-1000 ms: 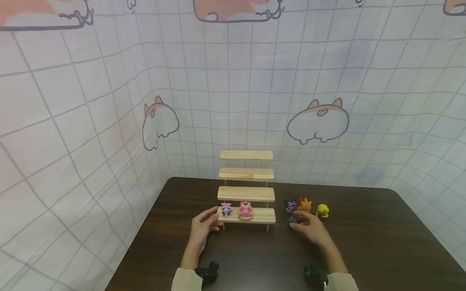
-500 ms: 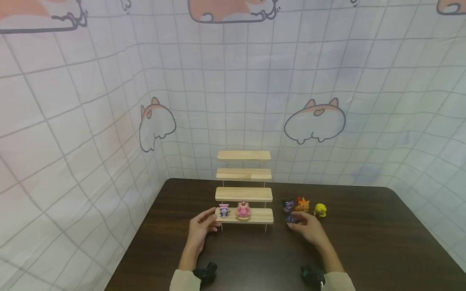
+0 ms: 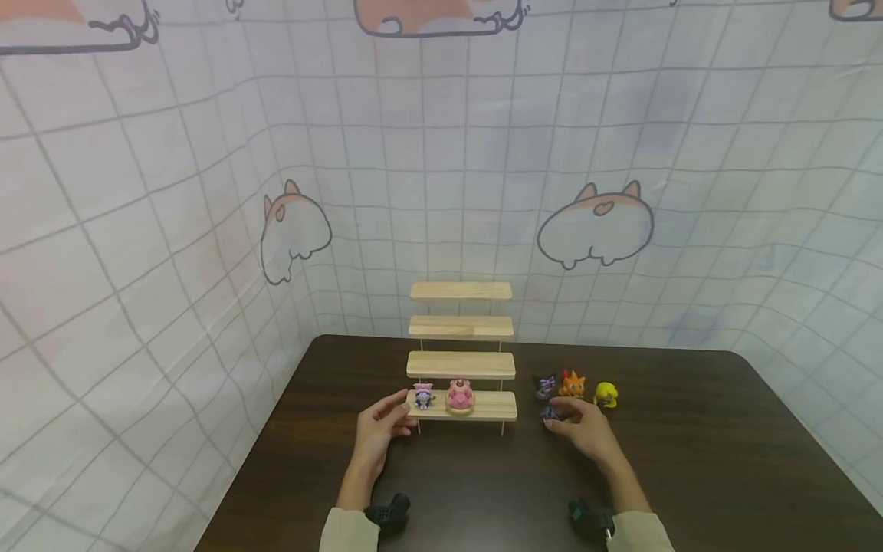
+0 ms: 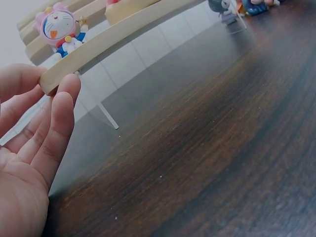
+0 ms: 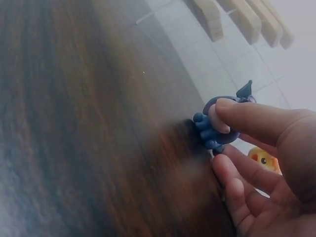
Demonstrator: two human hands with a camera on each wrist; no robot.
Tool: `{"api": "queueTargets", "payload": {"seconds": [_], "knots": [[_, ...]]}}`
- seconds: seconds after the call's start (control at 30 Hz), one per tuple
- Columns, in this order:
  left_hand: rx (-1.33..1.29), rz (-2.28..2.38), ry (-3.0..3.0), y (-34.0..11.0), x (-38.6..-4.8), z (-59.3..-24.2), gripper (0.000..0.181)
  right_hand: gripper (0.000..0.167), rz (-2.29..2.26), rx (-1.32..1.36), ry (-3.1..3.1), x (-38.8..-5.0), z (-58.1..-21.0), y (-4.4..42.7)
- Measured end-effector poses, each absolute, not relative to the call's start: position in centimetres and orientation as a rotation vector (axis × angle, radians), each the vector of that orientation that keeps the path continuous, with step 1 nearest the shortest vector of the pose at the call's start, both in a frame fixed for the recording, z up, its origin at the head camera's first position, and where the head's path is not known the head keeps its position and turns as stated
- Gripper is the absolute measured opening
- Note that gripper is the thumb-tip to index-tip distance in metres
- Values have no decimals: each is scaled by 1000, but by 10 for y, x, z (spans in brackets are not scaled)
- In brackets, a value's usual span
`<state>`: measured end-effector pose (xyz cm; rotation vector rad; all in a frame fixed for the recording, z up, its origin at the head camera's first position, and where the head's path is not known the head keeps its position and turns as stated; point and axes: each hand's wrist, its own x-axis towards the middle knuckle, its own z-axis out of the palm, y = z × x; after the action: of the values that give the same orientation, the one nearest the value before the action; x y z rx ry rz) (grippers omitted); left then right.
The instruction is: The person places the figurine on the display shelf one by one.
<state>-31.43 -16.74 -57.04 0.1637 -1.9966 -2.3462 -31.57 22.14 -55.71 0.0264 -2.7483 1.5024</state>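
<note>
My left hand [image 3: 375, 431] pinches the left end of the lowest board of a tiered wooden display stand [image 3: 493, 406], thumb and fingertips at its corner. On that board stand a pink-hooded white cat figurine [image 4: 59, 30] and, to its right, a pink figurine on a tan base [image 3: 460, 397]. My right hand [image 3: 585, 429] pinches a small blue figurine [image 5: 217, 123] between thumb and fingers, low by the tabletop. Its upper part is partly hidden by the thumb. Just behind that hand are a dark-and-purple figurine [image 3: 545, 386], an orange figurine [image 3: 572, 385] and a yellow figurine [image 3: 605, 395].
The stand's upper boards [image 3: 461, 364] rise in steps toward the back, on thin clear legs. A dark wood-grain table [image 3: 704, 437] lies beneath everything. A white gridded cloth [image 3: 441, 176] with dog drawings hangs behind and along the sides.
The head view has shifted slightly. Both hands keep nearly the same places, left at the stand and right on the blue figurine.
</note>
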Motion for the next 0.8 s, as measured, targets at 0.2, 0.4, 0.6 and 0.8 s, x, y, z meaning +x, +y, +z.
{"api": "queueTargets", "payload": {"seconds": [0.2, 0.4, 0.6, 0.8], "knots": [[153, -2332, -2006, -168, -314, -570, 39, 46, 1494, 25, -2734, -316, -555, 221], [158, -2335, -2004, -169, -314, -570, 39, 45, 1488, 53, -2732, -317, -555, 221], [160, -2341, -1997, -170, -314, -568, 39, 43, 1516, 83, -2724, -317, -551, 219], [159, -2350, -1994, -168, -313, -568, 40, 43, 1553, 96, -2725, -314, -548, 219]]}}
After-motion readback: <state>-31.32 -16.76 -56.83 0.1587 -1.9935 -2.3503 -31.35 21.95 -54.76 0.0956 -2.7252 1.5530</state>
